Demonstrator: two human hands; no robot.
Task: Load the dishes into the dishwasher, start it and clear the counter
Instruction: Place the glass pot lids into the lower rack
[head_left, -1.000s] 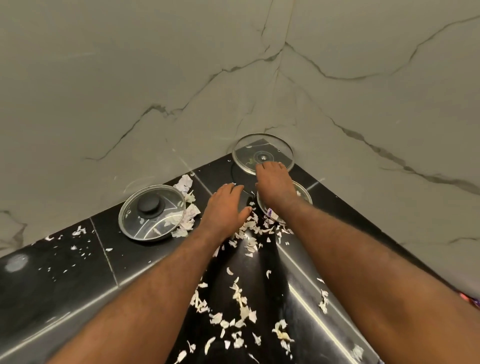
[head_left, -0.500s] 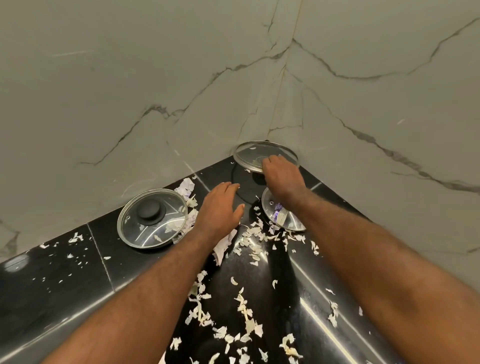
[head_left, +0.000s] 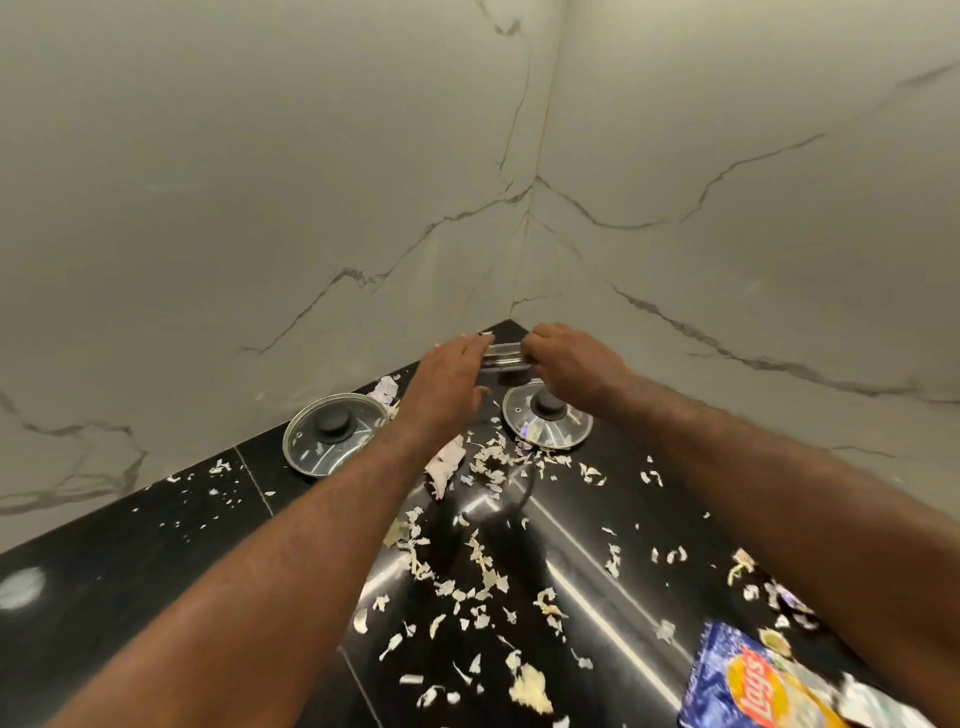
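Raised glass lid (head_left: 503, 354): seen edge-on in the wall corner, held between both hands above the worktop (head_left: 156, 561).
Right hand (head_left: 569, 361): fingers curled round the lid's right rim.
Left hand (head_left: 447, 382): fingers straight and together, touching the left rim; thumb apart.
Left lid (head_left: 332, 436): flat on the worktop, knob up.
Right lid (head_left: 545, 423): flat, below the right hand.
Peel scraps (head_left: 483, 566): scattered over the worktop.
Lay's packet (head_left: 748, 680): near corner, right.

Both arms reach to frame centre; the right hand (head_left: 566, 358) pinches a lid (head_left: 503, 354), and the left hand (head_left: 447, 379) touches it with straight fingers.
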